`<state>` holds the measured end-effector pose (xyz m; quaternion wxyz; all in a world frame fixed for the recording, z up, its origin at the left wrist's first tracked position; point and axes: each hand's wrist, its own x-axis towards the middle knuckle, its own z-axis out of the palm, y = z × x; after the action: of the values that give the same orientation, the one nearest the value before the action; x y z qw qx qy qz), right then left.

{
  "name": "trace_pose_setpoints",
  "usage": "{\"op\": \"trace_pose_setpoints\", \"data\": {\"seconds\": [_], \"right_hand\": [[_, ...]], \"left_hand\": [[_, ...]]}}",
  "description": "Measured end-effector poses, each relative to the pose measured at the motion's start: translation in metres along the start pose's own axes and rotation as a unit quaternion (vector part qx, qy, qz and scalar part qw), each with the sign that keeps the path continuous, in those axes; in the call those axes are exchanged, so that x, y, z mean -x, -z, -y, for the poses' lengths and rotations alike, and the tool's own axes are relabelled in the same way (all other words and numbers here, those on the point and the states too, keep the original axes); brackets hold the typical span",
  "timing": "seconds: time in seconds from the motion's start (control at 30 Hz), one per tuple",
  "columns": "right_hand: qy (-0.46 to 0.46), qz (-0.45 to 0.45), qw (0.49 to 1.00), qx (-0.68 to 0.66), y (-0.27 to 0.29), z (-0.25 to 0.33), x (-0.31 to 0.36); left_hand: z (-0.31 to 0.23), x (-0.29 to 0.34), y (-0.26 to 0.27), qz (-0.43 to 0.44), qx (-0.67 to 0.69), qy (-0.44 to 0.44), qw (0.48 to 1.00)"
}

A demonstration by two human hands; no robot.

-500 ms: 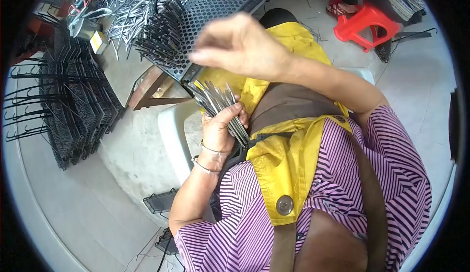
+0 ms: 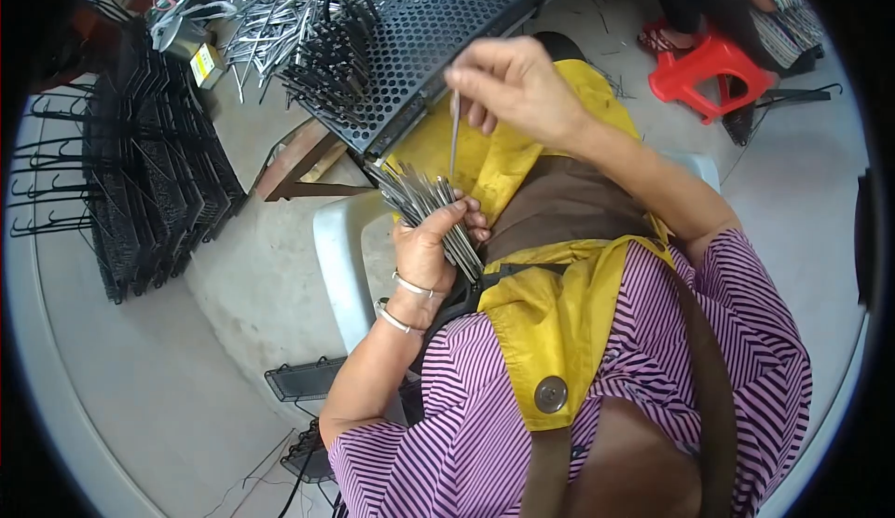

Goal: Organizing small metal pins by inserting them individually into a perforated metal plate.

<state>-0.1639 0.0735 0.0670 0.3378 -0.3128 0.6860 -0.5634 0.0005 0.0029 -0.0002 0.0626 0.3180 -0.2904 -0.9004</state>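
on my feed, the left hand (image 2: 424, 249) grips a rod bundle (image 2: 410, 192), the right hand (image 2: 513, 89) pinches one rod (image 2: 454, 136). partway, i'd judge: loose rods (image 2: 270, 16) lie by the left edge of the perforated panel (image 2: 475, 14).

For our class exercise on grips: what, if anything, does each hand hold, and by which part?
The left hand holds a bundle of thin metal rods around its middle; the right hand holds one thin metal rod by its upper end.
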Motion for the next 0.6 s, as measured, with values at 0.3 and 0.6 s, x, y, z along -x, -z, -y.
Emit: {"op": "trace_pose_setpoints", "data": {"seconds": [0.3,0.6], "right_hand": [[0.494,-0.146,0.838,0.182,-0.050,0.017,-0.046],[0.583,-0.091,0.755,0.286,-0.062,0.001,-0.073]], "left_hand": [[-0.001,0.003,-0.003,-0.032,0.007,0.000,0.999],[-0.003,0.006,-0.001,-0.035,-0.015,0.014,0.999]]}}
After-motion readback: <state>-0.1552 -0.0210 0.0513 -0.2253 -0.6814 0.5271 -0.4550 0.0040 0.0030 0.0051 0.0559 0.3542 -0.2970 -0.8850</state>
